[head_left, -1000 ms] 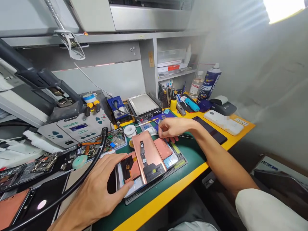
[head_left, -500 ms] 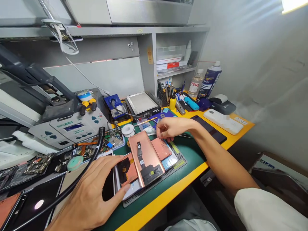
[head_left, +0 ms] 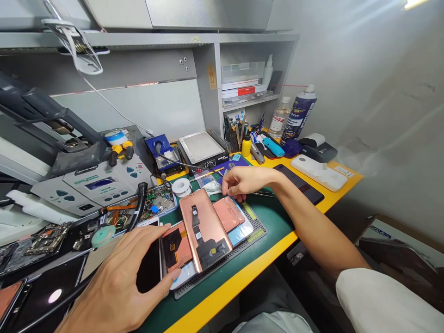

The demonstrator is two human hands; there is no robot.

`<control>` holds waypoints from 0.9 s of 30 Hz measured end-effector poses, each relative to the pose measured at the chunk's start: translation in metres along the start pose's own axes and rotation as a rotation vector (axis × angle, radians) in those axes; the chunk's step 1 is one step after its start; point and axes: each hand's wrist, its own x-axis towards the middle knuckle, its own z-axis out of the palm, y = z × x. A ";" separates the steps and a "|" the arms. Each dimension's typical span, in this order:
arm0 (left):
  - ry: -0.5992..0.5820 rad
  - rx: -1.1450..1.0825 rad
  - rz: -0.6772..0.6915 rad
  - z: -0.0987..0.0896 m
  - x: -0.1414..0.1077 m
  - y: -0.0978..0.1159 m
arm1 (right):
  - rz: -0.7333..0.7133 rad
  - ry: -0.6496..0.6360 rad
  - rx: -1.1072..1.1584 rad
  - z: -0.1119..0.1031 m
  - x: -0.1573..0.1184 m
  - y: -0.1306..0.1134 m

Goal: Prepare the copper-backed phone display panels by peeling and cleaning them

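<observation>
A copper-backed phone screen panel [head_left: 204,226] with a black flex cable lies on top of a pile of similar panels on a grey repair mat [head_left: 255,236]. My left hand [head_left: 121,282] rests flat at the pile's left, its fingers spread, its thumb tip touching the lower panel's edge. My right hand [head_left: 243,180] reaches across the back of the mat, fingers curled down near a small white object [head_left: 212,187] and thin tweezers [head_left: 265,194]. Whether it grips anything is hidden.
A soldering station [head_left: 100,182], a black hose [head_left: 138,203], circuit boards [head_left: 156,201] and dark phones [head_left: 52,286] crowd the left. Behind stand a hot plate [head_left: 201,148], tool holder [head_left: 236,132], spray can [head_left: 298,113] and a white device [head_left: 317,171]. The bench's yellow edge [head_left: 229,296] runs in front.
The view has drifted right and down, so everything sits lower left. My left hand has slid slightly left off the pile; my right hand stays at the mat's back.
</observation>
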 end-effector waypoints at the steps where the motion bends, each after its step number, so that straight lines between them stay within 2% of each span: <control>1: 0.001 0.001 -0.004 0.001 0.000 0.000 | 0.001 -0.001 0.000 0.000 0.000 0.000; 8: -0.052 -0.009 -0.040 0.003 -0.002 0.003 | -0.002 0.017 -0.007 0.001 0.000 0.001; 27: -0.029 0.031 -0.031 0.003 -0.006 -0.001 | -0.002 0.029 -0.027 0.001 0.000 -0.001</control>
